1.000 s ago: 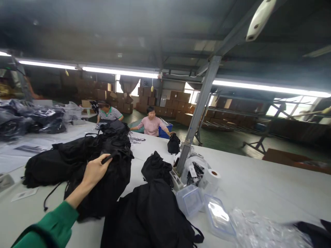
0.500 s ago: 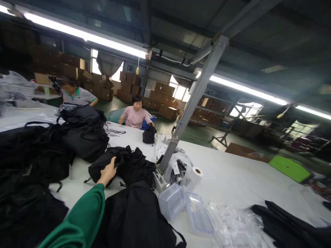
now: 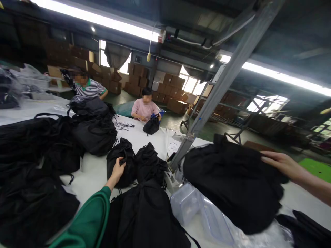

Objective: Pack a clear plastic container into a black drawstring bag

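Observation:
My left hand (image 3: 118, 171), in a green sleeve, grips the gathered top of a small black drawstring bag (image 3: 124, 177). That bag stands upright on the white table, beside a second black drawstring bag (image 3: 150, 160). At the right, my right hand (image 3: 281, 165) holds a large black fabric bag (image 3: 232, 182) in the air, slightly blurred; some of its fingers are hidden behind the cloth. Below my left hand lies a larger piece of black fabric (image 3: 147, 217) with a strap. A heap of black bags (image 3: 38, 144) covers the table's left side.
Clear plastic boxes (image 3: 186, 203) and crumpled clear plastic (image 3: 281, 230) lie partly under the raised bag. A slanting metal post (image 3: 207, 106) rises at the table. Across it, a person in pink (image 3: 144, 110) handles a small black bag (image 3: 151, 124); another wears stripes (image 3: 90, 89).
My right hand has come into view from the right with the large black bag. The small bag in my left hand has been turned more upright. My view has shifted left.

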Action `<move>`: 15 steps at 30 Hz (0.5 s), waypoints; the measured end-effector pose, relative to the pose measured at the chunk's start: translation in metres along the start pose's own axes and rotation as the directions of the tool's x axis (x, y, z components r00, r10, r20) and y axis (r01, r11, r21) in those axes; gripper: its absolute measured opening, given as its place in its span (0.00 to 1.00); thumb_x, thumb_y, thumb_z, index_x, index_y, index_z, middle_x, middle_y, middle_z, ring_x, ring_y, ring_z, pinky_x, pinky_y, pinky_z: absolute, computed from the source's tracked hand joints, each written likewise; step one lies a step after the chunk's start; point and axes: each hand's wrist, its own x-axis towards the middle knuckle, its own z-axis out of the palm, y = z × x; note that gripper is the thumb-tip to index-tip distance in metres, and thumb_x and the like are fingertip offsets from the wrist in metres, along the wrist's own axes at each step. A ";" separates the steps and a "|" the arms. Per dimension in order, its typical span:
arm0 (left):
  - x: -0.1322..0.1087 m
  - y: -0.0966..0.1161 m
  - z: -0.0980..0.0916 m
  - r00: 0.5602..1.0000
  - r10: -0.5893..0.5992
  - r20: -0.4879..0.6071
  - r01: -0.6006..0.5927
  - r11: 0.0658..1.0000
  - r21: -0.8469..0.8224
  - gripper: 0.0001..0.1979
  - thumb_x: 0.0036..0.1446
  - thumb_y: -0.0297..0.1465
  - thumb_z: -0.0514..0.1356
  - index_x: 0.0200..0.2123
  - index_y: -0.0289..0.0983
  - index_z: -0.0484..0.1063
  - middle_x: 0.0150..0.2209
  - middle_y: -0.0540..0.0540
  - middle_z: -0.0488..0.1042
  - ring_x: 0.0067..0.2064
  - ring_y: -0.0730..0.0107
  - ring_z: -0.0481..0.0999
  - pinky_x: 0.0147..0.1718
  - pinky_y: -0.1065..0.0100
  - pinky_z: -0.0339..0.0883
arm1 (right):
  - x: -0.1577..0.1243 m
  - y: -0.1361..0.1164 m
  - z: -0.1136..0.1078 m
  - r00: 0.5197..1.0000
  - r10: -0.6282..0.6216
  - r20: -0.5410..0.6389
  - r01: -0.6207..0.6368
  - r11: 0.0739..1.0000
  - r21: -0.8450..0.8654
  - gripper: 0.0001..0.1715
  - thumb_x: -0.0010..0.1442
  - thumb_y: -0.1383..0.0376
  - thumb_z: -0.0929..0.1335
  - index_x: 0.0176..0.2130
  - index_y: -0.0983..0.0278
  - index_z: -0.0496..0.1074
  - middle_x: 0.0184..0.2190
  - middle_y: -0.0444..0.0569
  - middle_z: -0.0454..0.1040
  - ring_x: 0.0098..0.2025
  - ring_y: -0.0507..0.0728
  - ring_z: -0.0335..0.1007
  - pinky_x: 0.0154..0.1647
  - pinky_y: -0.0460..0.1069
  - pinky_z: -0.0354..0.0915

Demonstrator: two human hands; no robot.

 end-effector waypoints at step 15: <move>-0.077 0.043 -0.045 0.990 0.077 0.120 -0.095 0.984 0.151 0.19 0.62 0.39 0.60 0.52 0.35 0.68 0.50 0.41 0.70 0.47 0.58 0.73 0.45 0.55 0.73 | -0.081 -0.106 0.146 0.982 -0.121 0.142 0.111 0.991 0.079 0.21 0.72 0.58 0.57 0.52 0.69 0.69 0.52 0.52 0.68 0.50 0.56 0.70 0.52 0.55 0.67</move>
